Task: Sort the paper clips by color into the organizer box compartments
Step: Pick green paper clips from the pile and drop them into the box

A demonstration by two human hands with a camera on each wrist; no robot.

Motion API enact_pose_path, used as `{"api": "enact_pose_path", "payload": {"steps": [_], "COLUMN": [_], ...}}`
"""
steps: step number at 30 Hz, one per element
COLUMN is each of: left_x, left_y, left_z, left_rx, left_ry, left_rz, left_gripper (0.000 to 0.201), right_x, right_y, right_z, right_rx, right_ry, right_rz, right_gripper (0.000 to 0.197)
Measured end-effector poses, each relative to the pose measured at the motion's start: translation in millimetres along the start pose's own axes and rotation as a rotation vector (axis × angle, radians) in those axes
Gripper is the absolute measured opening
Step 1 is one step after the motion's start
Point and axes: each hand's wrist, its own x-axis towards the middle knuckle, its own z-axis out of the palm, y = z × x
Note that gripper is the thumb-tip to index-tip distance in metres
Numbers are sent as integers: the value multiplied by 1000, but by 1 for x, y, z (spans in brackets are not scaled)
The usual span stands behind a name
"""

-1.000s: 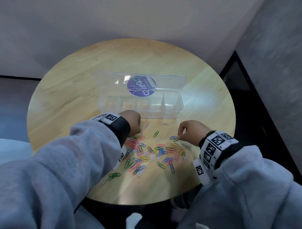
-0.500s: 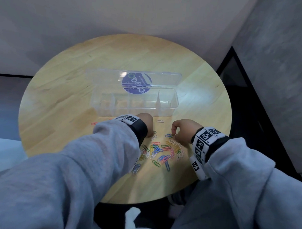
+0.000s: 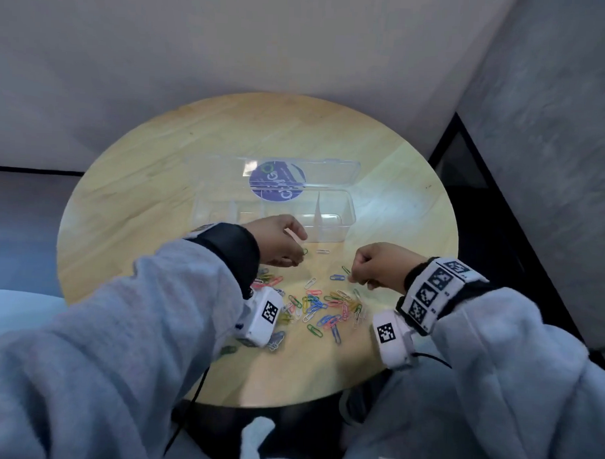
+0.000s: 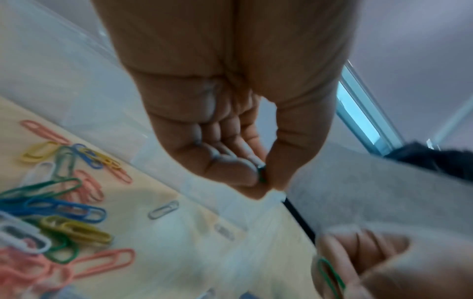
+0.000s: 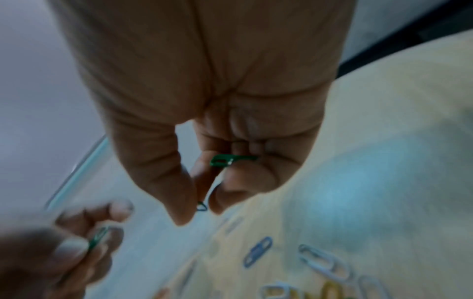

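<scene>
Loose paper clips in several colors lie in a pile on the round wooden table. Behind them stands the clear organizer box, open, its compartments looking empty. My left hand hovers just in front of the box and pinches a green clip between thumb and fingers. My right hand is at the pile's far right edge. It pinches one green clip at the thumb tip and keeps another green clip under its curled fingers.
The box lid with a purple round sticker lies folded back behind the box. A single pale clip lies between my hands near the box front. The table edge is close to my body, and a dark gap runs along the right wall.
My left hand has lifted off the table with a green clip pinched in it. My right hand stays at the pile's far right edge. The head view has shifted.
</scene>
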Motion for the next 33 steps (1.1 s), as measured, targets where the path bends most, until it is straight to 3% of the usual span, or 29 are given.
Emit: {"api": "enact_pose_path", "payload": {"steps": [4,7,10,12,14,17,20,23,25,33], "left_x": [-13,-21,-21,-20,-21,-19,-12,-6,-3,5], "left_y": [-2,-10,-13,-13,-13,-11,-9,-8,-9,-12], "left_z": [-3,2,12,18,23,30,39,44,46,46], "left_rx": [-395,-505,-303,174,658,1009,1129,1199,1214,1306], "left_ry": [-58,-76,0,33,36,-15,-47,-82,-103,-157], "left_rz": [-76,-131,-200,-134,11,82,105,105,85,49], "left_gripper": [33,32,21,14,6,17,22,25,25,32], "right_x": [-18,-24,-22,-20,-19,-18,-12,-5,-1,13], "right_y": [6,10,14,13,9,-5,-16,-21,-21,-20], "right_z": [0,4,14,19,22,22,24,29,34,48], "right_rx": [476,712,747,706,635,252,-360,-672,-739,-828], "right_ry": [-56,-103,-108,-96,-105,-84,-8,-1,-9,-11], "right_rz": [19,30,109,172,206,134,-59,-137,-157,-104], "right_gripper": [26,26,29,28,25,17,23,22,8,21]}}
